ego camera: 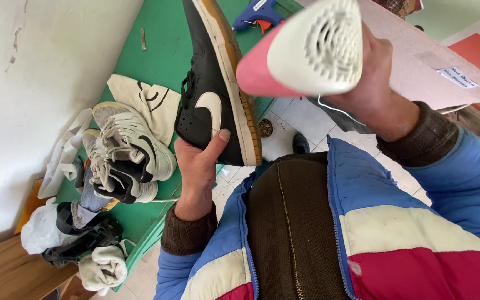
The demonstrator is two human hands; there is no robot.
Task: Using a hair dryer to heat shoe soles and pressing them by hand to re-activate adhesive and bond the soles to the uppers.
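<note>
The black leather sneaker with white swoosh and tan sole [218, 94] is held up on its side over the green table [162, 61] — left hand [198, 166] closed around its heel. The right hand [370, 83] grips a pink-and-white hair dryer [306, 53] (vent facing the camera); a white sneaker pair [126, 153] lies just beside — on the table.

Single view only, worn on the head, looking steeply down along the wearer's own chest and puffy jacket [395, 233] toward a green table [162, 61] set against a white wall [40, 83] at frame left. Very close in: left hand [198, 166] and right hand [370, 83] fill the upper middle, the pink-and-white dryer [306, 50] nearly at the lens. Tiled floor [290, 122] glimpsed beyond; no second view to overlap.
</note>
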